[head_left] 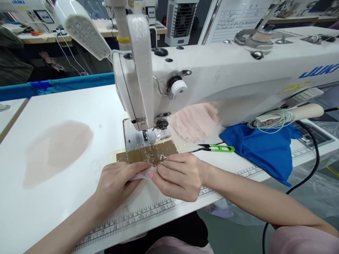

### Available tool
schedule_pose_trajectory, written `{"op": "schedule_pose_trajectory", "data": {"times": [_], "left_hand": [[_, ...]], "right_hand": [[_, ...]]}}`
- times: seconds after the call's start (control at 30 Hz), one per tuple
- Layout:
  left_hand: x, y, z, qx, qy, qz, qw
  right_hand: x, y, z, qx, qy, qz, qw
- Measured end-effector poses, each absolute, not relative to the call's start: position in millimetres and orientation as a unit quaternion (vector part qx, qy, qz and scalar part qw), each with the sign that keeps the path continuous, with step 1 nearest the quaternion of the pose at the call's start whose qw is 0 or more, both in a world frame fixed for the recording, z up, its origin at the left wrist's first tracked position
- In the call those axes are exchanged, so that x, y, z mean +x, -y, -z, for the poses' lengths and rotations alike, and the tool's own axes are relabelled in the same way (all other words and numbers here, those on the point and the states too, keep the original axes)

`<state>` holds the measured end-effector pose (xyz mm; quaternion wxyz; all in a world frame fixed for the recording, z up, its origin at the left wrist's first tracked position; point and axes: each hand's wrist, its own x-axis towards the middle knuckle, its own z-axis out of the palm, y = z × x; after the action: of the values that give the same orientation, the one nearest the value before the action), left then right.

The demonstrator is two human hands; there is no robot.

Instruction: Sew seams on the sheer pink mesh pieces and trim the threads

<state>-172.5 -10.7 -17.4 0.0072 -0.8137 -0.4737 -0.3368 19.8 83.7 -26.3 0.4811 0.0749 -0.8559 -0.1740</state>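
Observation:
My left hand (pixel 116 181) and my right hand (pixel 180 176) meet on the white table just in front of the sewing machine's needle plate (pixel 137 139). Both pinch a small, thin, pale piece of fabric (pixel 140 176) between their fingertips. The fabric lies at the near edge of a brown taped patch (pixel 148 153) below the presser foot (pixel 144 135). The white sewing machine (pixel 225 74) stands right behind the hands.
A pale pink fabric piece (pixel 57 148) lies on the table to the left. Behind the needle sits a pink fabric bundle (pixel 194 121), with green thread snips (pixel 217 148) and a blue cloth (pixel 262 148) to the right. A ruler strip (pixel 148 211) runs along the table's front edge.

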Motion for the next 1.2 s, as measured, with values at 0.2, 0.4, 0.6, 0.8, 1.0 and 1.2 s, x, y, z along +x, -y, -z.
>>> {"op": "schedule_pose_trajectory", "data": {"times": [0.2, 0.4, 0.6, 0.8, 1.0, 1.2], "left_hand": [[-173.4, 7.7, 14.1, -0.729, 0.596, 0.249, -0.226], [-172.7, -3.2, 30.6, -0.687, 0.701, 0.168, -0.088], [-170.2, -3.1, 33.1, -0.744, 0.626, 0.196, 0.128], [-158.3, 9.3, 31.2, -0.824, 0.507, 0.126, 0.220], [-157.8, 8.2, 34.3, -0.830, 0.514, 0.137, 0.168], [-168.3, -2.6, 37.3, -0.833, 0.511, 0.128, 0.168]], "right_hand": [[17.7, -81.2, 33.6, -0.073, 0.908, -0.070, 0.407], [4.0, -90.7, 45.5, -0.244, 0.906, -0.201, 0.281], [-3.0, -96.3, 40.7, -0.330, 0.898, -0.181, 0.225], [-5.3, -100.1, 37.1, -0.370, 0.878, -0.221, 0.210], [-2.7, -108.8, 40.0, -0.379, 0.869, -0.229, 0.220], [9.4, -108.0, 53.1, -0.272, 0.919, -0.090, 0.271]]}}
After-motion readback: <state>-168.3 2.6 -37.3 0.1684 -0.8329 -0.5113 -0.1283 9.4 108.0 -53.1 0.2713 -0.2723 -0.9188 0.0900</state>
